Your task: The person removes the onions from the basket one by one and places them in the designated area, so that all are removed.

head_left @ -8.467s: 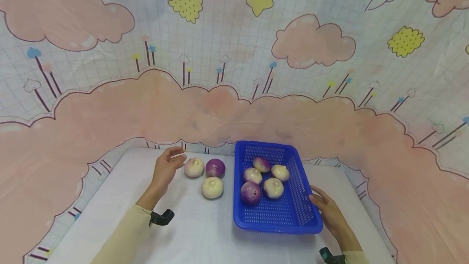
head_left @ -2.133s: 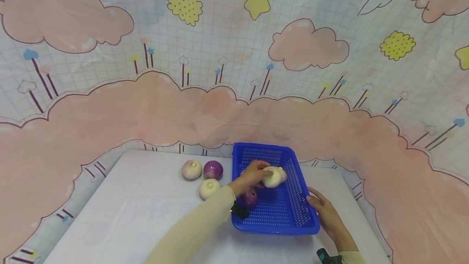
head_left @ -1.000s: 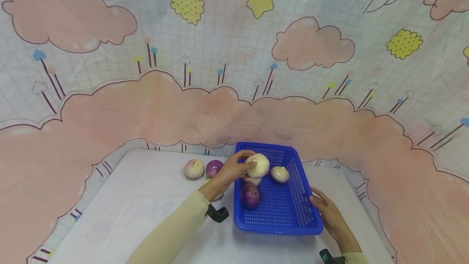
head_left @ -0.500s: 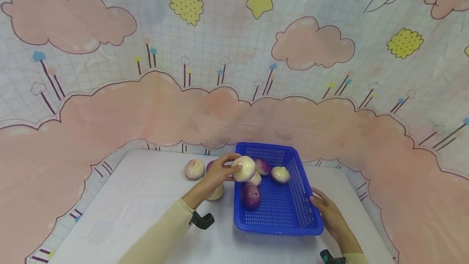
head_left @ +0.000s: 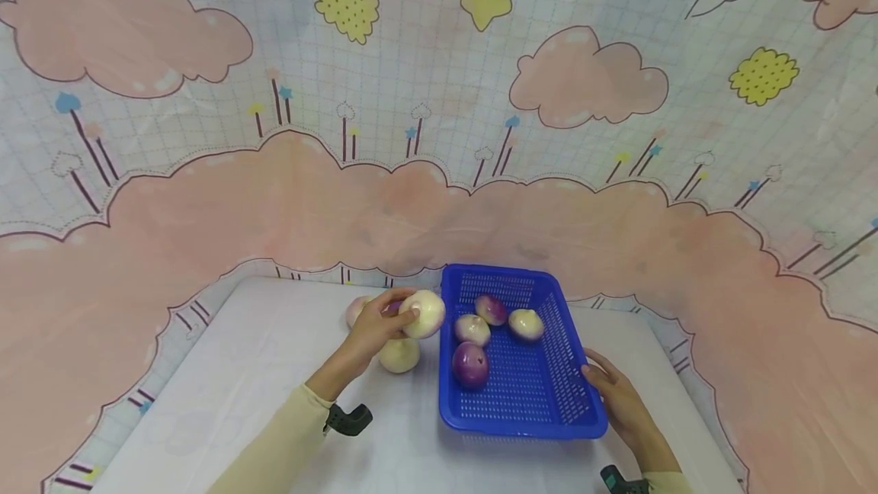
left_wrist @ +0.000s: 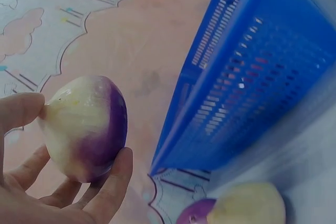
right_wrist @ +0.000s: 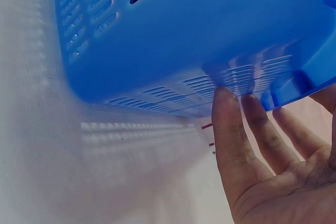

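A backdrop (head_left: pixel 357 212) printed with pink clouds and yellow stars rises behind a white-covered table (head_left: pixel 206 402). The held onion (head_left: pixel 423 314), cream and purple, is up off the table just left of the basket, pinched in the left hand (head_left: pixel 370 326) with the thumb near its tip and fingers round the far side. That smooth, shiny skin could slip if the pinch slackens, and lowering it carelessly might knock the pale onion (head_left: pixel 399 357) just below and set it rolling. In the blue basket (head_left: pixel 521 429) four onions lie loose; a push from the right hand (head_left: pixel 620 402), whose fairly straight fingers touch the outer wall without wrapping it, might shift them. No brand, label or writing can be read anywhere.
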Demonstrator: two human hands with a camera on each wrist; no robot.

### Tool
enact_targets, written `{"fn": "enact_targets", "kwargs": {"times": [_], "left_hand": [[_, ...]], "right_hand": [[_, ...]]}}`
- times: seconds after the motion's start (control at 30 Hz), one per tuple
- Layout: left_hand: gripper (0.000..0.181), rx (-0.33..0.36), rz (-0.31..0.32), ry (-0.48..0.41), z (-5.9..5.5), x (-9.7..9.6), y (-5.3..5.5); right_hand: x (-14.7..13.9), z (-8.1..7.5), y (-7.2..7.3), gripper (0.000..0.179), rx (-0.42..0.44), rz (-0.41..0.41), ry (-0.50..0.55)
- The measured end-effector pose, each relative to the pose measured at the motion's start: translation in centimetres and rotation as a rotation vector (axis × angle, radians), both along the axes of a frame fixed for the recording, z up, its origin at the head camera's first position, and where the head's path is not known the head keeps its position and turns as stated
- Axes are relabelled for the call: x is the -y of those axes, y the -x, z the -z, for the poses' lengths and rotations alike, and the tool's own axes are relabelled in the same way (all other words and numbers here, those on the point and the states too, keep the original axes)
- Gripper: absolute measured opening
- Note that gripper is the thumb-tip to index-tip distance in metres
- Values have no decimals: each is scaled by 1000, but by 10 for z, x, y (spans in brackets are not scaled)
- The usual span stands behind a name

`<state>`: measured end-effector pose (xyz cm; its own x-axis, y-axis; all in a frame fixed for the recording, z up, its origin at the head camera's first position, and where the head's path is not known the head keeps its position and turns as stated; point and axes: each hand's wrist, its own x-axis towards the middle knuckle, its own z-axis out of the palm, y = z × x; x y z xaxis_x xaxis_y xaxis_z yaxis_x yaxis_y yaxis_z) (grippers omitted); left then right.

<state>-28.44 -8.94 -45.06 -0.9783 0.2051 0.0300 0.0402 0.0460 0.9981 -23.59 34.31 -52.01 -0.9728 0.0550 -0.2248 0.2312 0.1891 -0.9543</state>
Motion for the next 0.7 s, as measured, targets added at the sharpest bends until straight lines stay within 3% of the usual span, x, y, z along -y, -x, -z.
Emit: {"fn": "enact_targets", "kwargs": {"times": [0.7], "left_hand": [[49,40,-115,123,27,48,-5]], "right_hand": [[-2,3,3,67,14,2,-10]]}}
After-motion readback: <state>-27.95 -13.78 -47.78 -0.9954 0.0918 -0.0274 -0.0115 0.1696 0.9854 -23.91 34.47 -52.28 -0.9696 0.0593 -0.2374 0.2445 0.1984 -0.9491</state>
